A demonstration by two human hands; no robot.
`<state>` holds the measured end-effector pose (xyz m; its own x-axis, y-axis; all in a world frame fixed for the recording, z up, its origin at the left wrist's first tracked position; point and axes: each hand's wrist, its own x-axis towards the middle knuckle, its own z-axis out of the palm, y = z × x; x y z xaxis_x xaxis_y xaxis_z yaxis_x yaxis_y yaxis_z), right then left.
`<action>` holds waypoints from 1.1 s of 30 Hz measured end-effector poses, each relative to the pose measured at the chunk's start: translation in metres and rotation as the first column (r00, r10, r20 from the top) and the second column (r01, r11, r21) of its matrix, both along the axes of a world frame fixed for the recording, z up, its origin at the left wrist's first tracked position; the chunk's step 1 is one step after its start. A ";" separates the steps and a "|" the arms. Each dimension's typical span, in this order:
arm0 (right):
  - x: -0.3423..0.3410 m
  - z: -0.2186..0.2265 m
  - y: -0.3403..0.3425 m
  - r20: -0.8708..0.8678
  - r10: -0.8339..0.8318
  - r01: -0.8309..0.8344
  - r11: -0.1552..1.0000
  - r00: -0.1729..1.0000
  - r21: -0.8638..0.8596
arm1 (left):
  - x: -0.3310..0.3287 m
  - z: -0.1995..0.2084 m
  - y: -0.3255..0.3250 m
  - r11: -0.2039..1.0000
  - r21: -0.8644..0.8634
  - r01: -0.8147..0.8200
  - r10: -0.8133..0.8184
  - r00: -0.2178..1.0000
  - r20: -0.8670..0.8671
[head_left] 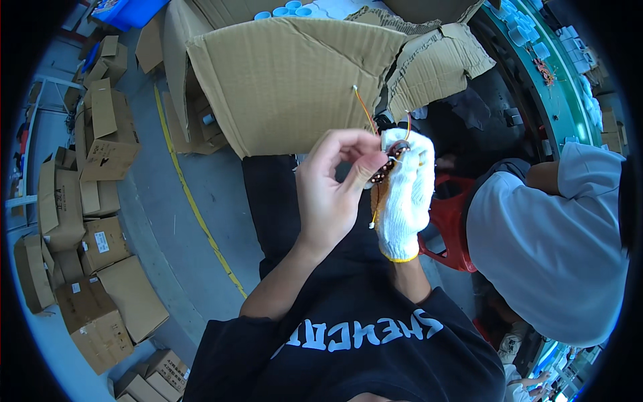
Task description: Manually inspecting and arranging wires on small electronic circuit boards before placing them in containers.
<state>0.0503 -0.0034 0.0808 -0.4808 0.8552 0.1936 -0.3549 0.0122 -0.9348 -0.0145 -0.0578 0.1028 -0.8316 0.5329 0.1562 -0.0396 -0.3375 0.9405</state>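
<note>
Grey floor (149,201): cardboard boxes (97,331), yellow line (188,193). Green bench (569,94): pale cups (519,33), wires (546,71).

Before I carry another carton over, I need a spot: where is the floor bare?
Bare gray floor flanks the yellow line, between the stacked cartons on the left and the person's dark trousers. The right is crowded by the red chair and co-worker in white.

Copper-wound part (380,176) sat tilted between left hand (329,191) and gloved right hand (408,191); yellow-red leads (365,109) splayed, white-tipped.
</note>
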 end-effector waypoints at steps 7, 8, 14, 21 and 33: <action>-0.003 -0.001 -0.008 0.179 -0.123 0.052 0.933 0.976 0.355 | -0.005 -0.017 -0.006 0.981 -0.193 -0.004 -0.023 0.990 -0.140; -0.003 -0.003 -0.008 0.181 -0.121 0.050 0.934 0.976 0.354 | -0.005 -0.017 -0.006 0.981 -0.195 -0.006 -0.022 0.990 -0.139; 0.005 -0.009 0.004 0.092 -0.010 -0.007 0.984 0.996 0.180 | 0.000 -0.008 -0.005 0.989 -0.116 0.096 -0.094 0.995 0.026; 0.002 -0.015 0.005 -0.166 0.037 -0.080 0.963 0.985 -0.258 | 0.002 -0.021 -0.008 0.977 -0.146 0.156 -0.170 0.981 -0.090; 0.013 -0.007 0.010 -0.201 0.178 -0.242 0.901 0.963 -0.360 | -0.017 -0.011 -0.034 0.908 -0.326 0.261 -0.304 0.949 -0.085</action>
